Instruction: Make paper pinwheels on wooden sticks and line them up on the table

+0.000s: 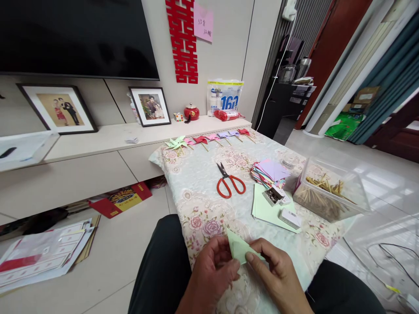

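Observation:
A light green sheet of paper point(240, 247), folded into a triangle, is held up over the near edge of the table. My left hand point(214, 266) grips its left corner between thumb and fingers. On the other side, my right hand point(273, 266) pinches the paper with the thumb on its near face. Beyond the hands lie red-handled scissors point(229, 181), blades apart and pointing away. A stack of light green paper point(262, 213) sits to the right, bearing an open small box of dark pins point(274, 196) and a closed white box point(290, 218).
Several paper pinwheels point(200, 140) on sticks line the table's far edge. Mixed coloured paper point(270, 171) lies near a clear plastic bin point(327, 198) of thin sticks at the right. Behind stands a white cabinet point(111, 137) with framed photos point(150, 107). The tablecloth point(199, 192) is floral.

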`<state>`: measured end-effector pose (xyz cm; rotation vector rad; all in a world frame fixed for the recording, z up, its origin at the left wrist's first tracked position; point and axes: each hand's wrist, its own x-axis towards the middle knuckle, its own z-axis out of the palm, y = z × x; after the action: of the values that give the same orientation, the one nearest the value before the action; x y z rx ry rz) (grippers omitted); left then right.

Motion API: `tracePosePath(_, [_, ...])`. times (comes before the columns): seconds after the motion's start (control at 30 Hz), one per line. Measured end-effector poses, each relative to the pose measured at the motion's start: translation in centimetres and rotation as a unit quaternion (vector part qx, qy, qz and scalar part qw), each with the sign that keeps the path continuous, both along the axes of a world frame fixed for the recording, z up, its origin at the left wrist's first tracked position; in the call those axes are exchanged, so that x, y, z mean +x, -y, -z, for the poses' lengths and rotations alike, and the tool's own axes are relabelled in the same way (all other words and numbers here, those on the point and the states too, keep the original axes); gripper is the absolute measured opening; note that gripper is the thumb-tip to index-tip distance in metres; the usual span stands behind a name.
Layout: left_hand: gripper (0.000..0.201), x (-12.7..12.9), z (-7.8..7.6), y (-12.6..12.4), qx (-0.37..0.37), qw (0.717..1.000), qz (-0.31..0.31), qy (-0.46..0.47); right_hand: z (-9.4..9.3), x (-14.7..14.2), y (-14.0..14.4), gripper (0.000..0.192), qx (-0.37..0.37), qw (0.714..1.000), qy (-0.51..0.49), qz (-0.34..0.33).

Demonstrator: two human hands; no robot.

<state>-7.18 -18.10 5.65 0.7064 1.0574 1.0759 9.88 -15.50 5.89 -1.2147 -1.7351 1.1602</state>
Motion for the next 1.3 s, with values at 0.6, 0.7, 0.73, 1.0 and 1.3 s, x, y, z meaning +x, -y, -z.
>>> tracePosePath(0.6, [0.036, -0.6, 1.5, -1.1, 0.068, 0.967, -0.107, -0.219, 1.5, -1.3, -3.5, 0.035, -0.030, 0.999, 0.039, 0.018])
tracePosePath(0.7, [0.040, -1.4, 2.2, -0.8, 0.155, 0.891, -0.161, -0.396, 1.3, -1.7, -5.0, 0.033, -0.007, 0.995, 0.104, 0.000])
tracePosePath(0.73, [0.036, -1.6, 2.6, -0.6, 0.209, 0.848, -0.173, -0.456, 1.3, -1.8, -5.4, 0.034, 0.003, 0.993, 0.121, -0.007])
tracePosePath(1.0, [0.037, -1.0, 4.5, 0.6, 0.451, 0.606, -0.058, -0.653, 1.6, -2.2, -6.6, 0.035, 0.074, 0.974, 0.211, -0.049])
tracePosePath(1.3, [0.036, -0.7, 5.1, 0.6, 0.418, 0.609, -0.041, -0.673, 1.6, -1.2, -4.7, 0.028, 0.271, 0.932, 0.241, 0.013])
